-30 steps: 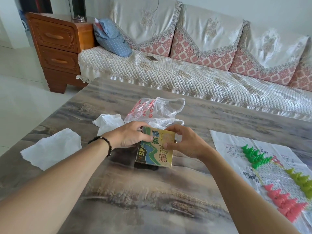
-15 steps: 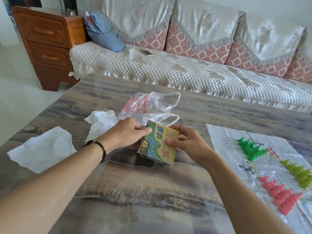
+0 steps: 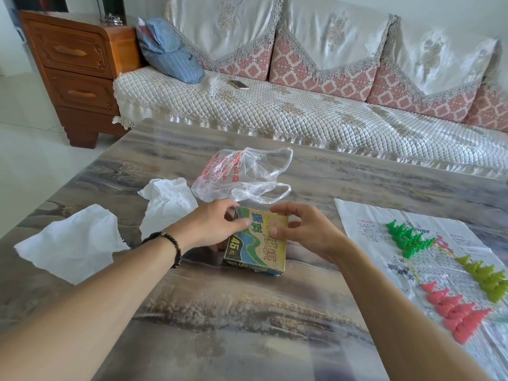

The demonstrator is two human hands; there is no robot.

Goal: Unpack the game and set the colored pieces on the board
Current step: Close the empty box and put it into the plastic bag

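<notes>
A small yellow, green and blue game box (image 3: 255,251) lies flat on the marbled table (image 3: 220,312), at its middle. My left hand (image 3: 211,226) grips the box's left edge, thumb on the lid. My right hand (image 3: 299,229) has its thumb on the lid and its fingers curled over the far right corner. To the right lies the paper board (image 3: 384,243), spread flat. On it stand clusters of green pieces (image 3: 409,239), yellow-green pieces (image 3: 486,279) and red pieces (image 3: 456,314).
A clear plastic bag (image 3: 242,177) with red print lies just behind the box. Two crumpled white tissues (image 3: 71,243) (image 3: 167,202) lie at the left. A sofa (image 3: 302,116) with a phone (image 3: 238,84) runs behind the table, and a wooden cabinet (image 3: 74,67) stands at the far left.
The box has gone from tilted up on edge to lying flat on the table. My right-hand fingers have spread over its far corner.
</notes>
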